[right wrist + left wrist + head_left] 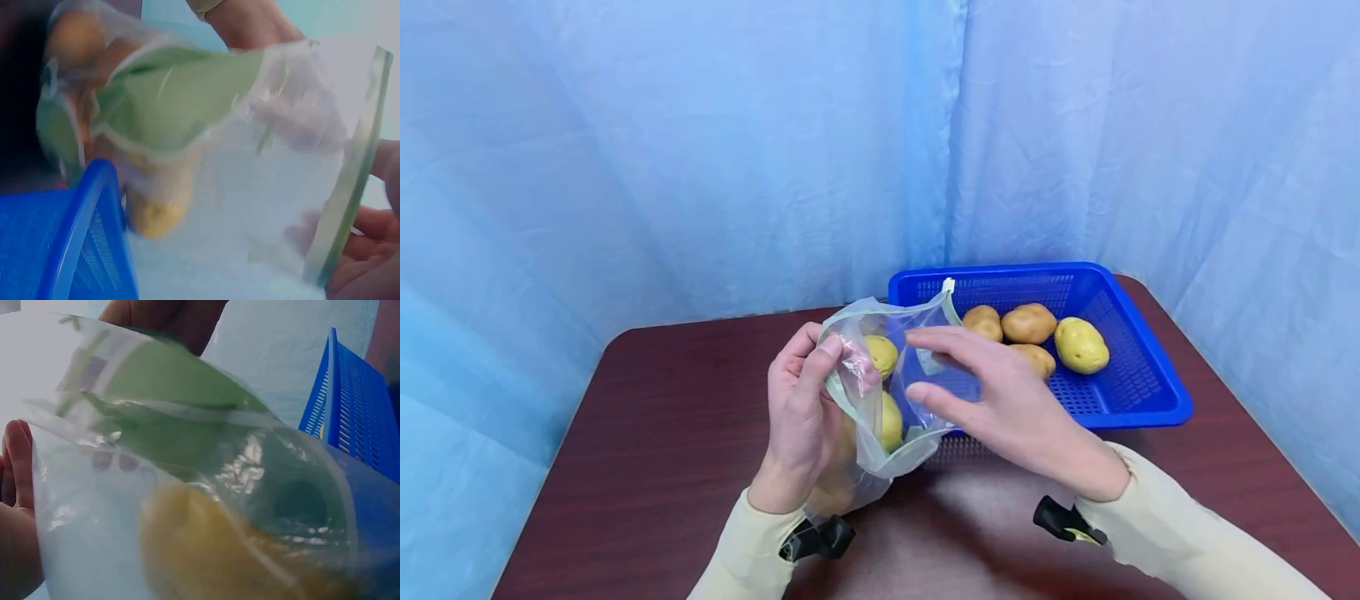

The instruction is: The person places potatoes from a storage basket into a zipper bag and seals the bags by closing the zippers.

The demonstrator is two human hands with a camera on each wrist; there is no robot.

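The left hand [801, 417] pinches the rim of a clear bag [880, 392] and holds it up above the bench [647, 450], so its mouth stays wide. Yellow potatoes [889, 421] sit inside it. The right hand [992, 400] touches the bag's other edge with loose, straight fingers [936, 337]. The blue basket [1138, 379] just behind holds more potatoes, close for easy picking.

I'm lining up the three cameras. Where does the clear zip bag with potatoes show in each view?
Head: plastic bag at centre, between left hand and right hand.
Left wrist: bag fills the frame, blurred.
Right wrist: bag spans the middle.
Shared landmark: blue basket, at right edge and lower left.
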